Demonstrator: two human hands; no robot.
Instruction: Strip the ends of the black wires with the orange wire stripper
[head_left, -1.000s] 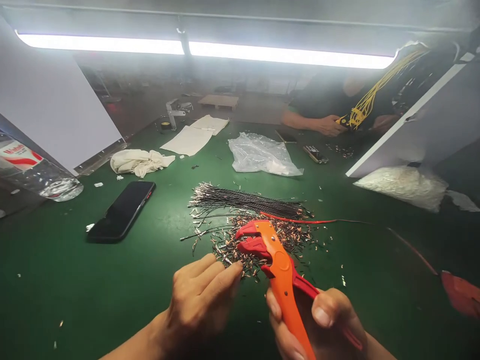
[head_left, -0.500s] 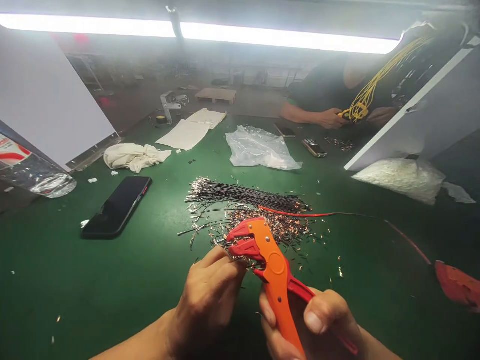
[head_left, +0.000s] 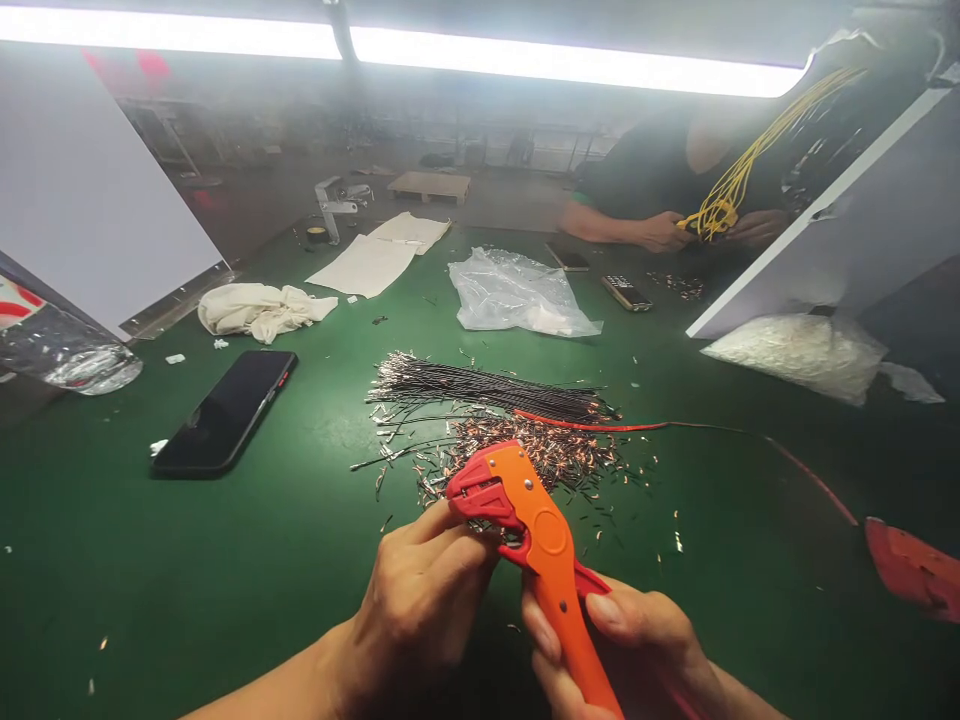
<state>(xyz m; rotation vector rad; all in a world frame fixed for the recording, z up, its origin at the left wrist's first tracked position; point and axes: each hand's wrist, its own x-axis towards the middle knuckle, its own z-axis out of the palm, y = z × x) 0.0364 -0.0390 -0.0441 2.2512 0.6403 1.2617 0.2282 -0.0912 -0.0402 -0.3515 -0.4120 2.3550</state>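
My right hand (head_left: 637, 640) is wrapped round an orange and red wire stripper (head_left: 551, 540), its handles squeezed close together. The red jaws point up and left, right beside my left hand (head_left: 427, 580). That hand is closed, fingertips pinched under the jaws; what they hold is hidden. Just beyond the tool lies a heap of black and copper wire scraps (head_left: 570, 455). Behind the heap, a bundle of black wires (head_left: 487, 385) lies across the table, with pale ends at the left and copper-coloured ends at the right.
A phone (head_left: 225, 415) lies at left, near a white cloth (head_left: 262, 312) and a clear bottle (head_left: 75, 350). Papers (head_left: 375, 260) and a plastic bag (head_left: 521, 295) lie farther back. A red strap (head_left: 637, 427) runs right. Across the table, a person's hands (head_left: 664, 232) hold yellow wires.
The wire stripper's handles have been squeezed and its jaws have closed. My right thumb has moved left with the lever. The whole view has shifted slightly.
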